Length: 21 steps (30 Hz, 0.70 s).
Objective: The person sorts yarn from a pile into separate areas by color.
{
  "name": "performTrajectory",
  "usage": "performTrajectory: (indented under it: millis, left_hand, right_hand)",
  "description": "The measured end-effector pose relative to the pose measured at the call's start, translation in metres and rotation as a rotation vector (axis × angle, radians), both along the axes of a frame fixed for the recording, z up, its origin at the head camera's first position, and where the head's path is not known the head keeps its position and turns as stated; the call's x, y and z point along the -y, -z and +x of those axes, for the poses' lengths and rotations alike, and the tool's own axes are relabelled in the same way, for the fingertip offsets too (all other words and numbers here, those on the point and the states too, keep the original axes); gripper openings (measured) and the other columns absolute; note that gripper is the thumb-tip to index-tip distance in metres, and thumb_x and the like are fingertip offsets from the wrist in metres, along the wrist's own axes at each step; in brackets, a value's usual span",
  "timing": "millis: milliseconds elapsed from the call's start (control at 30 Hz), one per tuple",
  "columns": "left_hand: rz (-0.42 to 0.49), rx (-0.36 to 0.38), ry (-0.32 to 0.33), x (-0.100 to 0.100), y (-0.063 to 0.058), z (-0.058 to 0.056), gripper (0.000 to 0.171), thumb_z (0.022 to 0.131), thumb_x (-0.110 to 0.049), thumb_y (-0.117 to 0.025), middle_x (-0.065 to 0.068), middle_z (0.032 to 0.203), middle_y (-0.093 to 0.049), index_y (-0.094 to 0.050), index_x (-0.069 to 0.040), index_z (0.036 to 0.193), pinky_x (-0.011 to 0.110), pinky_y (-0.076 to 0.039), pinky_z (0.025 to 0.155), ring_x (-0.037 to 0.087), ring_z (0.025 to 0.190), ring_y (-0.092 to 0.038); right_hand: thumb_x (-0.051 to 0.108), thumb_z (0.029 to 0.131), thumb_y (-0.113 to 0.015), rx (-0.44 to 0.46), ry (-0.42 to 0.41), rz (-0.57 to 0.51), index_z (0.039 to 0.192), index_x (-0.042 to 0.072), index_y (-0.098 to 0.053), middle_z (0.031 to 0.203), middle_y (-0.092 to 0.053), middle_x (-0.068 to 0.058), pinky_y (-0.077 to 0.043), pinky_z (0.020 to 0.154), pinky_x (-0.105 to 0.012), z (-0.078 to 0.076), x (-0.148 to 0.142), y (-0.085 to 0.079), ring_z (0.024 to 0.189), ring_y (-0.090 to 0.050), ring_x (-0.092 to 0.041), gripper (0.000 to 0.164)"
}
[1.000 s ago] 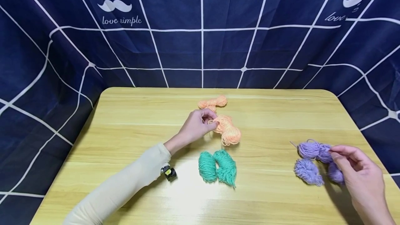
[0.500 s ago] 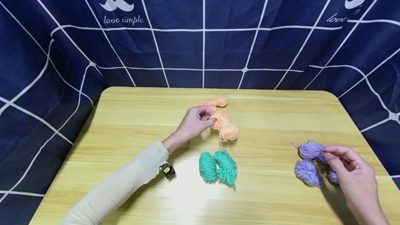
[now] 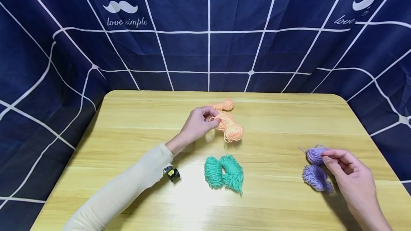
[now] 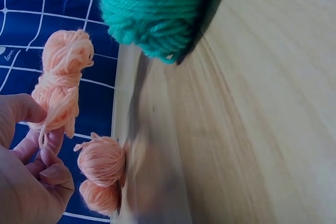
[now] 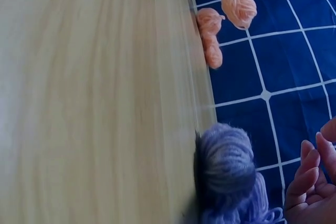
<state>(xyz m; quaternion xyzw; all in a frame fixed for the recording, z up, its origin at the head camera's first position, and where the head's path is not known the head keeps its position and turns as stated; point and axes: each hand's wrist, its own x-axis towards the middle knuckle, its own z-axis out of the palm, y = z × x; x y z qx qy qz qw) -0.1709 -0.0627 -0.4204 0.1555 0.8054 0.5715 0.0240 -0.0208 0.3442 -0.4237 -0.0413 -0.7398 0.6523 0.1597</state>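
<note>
My left hand [image 3: 198, 121] pinches a peach yarn skein [image 3: 232, 129] between thumb and fingers, lifted off the table. Behind it lies more peach yarn [image 3: 224, 104], which the left wrist view shows as two rounded bundles [image 4: 102, 160]. On the right, my right hand [image 3: 354, 179] hovers over purple yarn skeins [image 3: 316, 178] and hides part of them. Its fingers are loosely bent, thumb and index close together; in the right wrist view the fingers [image 5: 310, 174] hold nothing, apart from the purple yarn [image 5: 228, 158]. Two green yarn skeins [image 3: 232, 172] lie side by side nearer the front.
A light wooden table [image 3: 273, 202] carries all the yarn. Dark blue curtain [image 3: 179, 49] with white grid lines stands behind it and at both sides. A small black camera [image 3: 172, 174] sits on the left sleeve's cuff.
My left hand has drawn the peach skein slightly back and to the left. The right hand has slid left over the purple skeins, covering more of them. The green skeins stay put.
</note>
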Motion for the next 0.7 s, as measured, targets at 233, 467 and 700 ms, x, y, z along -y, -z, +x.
performTrajectory:
  millis: [233,467,700]
  left_hand:
    - [0.004,0.001,-0.019,0.001,-0.001,-0.004,0.009,0.092,-0.003,-0.078,-0.001,0.076,-0.056,-0.076,-0.005,0.100,0.024,-0.037,0.061,0.012,0.069,-0.047]
    - [0.013,0.009,-0.035,0.002,-0.003,-0.005,0.009,0.092,-0.002,-0.079,-0.001,0.078,-0.057,-0.075,-0.005,0.099,0.024,-0.038,0.063,0.012,0.071,-0.047]
    - [0.025,0.008,-0.043,0.004,-0.006,-0.008,0.011,0.091,-0.001,-0.078,0.000,0.081,-0.059,-0.075,-0.004,0.101,0.024,-0.039,0.062,0.012,0.072,-0.048]
  right_hand:
    - [-0.015,0.100,-0.067,-0.013,-0.044,-0.006,0.114,-0.011,-0.072,0.106,-0.078,0.002,-0.051,0.074,-0.012,0.000,0.009,-0.002,0.085,-0.067,-0.004,0.016]
    - [-0.016,0.100,-0.066,-0.041,-0.093,-0.009,0.114,-0.012,-0.070,0.108,-0.077,-0.001,-0.052,0.077,-0.013,-0.003,0.012,-0.005,0.091,-0.069,-0.007,0.015]
    - [-0.017,0.099,-0.067,-0.029,-0.120,0.044,0.114,-0.015,-0.069,0.104,-0.075,-0.001,-0.053,0.079,-0.013,-0.005,0.022,-0.007,0.089,-0.069,-0.006,0.014]
